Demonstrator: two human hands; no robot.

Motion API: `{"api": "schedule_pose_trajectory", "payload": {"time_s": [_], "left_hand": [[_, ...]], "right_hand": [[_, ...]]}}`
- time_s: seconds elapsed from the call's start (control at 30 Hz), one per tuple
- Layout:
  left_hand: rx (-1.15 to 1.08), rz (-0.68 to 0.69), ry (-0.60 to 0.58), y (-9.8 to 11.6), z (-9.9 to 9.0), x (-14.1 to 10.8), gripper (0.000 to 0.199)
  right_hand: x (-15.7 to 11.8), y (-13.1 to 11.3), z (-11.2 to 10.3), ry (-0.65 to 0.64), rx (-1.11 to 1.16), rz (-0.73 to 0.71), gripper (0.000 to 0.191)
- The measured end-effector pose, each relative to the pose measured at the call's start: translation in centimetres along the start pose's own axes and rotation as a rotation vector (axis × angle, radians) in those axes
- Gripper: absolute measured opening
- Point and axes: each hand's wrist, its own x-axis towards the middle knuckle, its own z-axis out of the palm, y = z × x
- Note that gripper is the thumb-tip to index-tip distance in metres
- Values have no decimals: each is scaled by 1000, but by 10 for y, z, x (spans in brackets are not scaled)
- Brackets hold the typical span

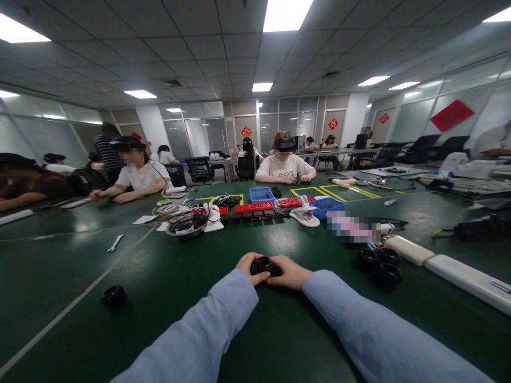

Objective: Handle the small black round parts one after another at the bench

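Note:
Both of my hands grip one small round black part with a hole in its top (264, 263), just above or on the green table (167, 340). My left hand (250, 266) wraps its fingers and thumb around the left side. From the right, my right hand (290, 271) closes on the same part, thumb near the front. The part's underside is hidden by my fingers. A similar black part (114, 297) sits alone on the table at left. Several more black parts (381, 264) cluster to the right of my right hand.
Farther back are a red power strip row (259, 207), blue trays (262, 194), a white clamp stand (305, 213) and a coil of cables (187, 223). A wrench (115, 243) lies at left, long white cases (467, 279) at right. People sit across the table.

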Motion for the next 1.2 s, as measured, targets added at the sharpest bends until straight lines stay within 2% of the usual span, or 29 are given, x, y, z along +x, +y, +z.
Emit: {"api": "schedule_pose_trajectory", "payload": {"time_s": [0.13, 0.23, 0.37, 0.47, 0.57, 0.63, 0.77, 0.87, 1.07, 1.2], "left_hand": [[19, 28, -30, -3, -4, 1, 35], [27, 20, -20, -1, -2, 1, 36], [65, -76, 89, 5, 5, 0, 36], [66, -112, 129, 9, 8, -2, 36], [19, -80, 60, 10, 5, -3, 37], [-8, -48, -3, 9, 1, -3, 38], [-37, -16, -80, 6, -4, -3, 40], [-44, -7, -98, 3, -5, -2, 41], [-32, -24, -77, 3, -3, -1, 39], [18, -70, 25, 5, 4, 0, 38]], "right_hand": [[2, 7, 3, 1, 93, -15, 27], [3, 10, 10, 28, 121, 46, 27], [4, 3, 17, 165, 9, 190, 31], [2, -3, 19, 237, -86, 219, 32], [0, -2, 15, 202, -20, 144, 43], [-1, 2, 10, 127, 79, 58, 49], [0, 9, 1, -50, 219, -56, 36], [1, 11, -2, -84, 257, -82, 37], [2, 10, 1, -64, 260, -31, 31], [4, 4, 11, 73, 144, 159, 31]]}}
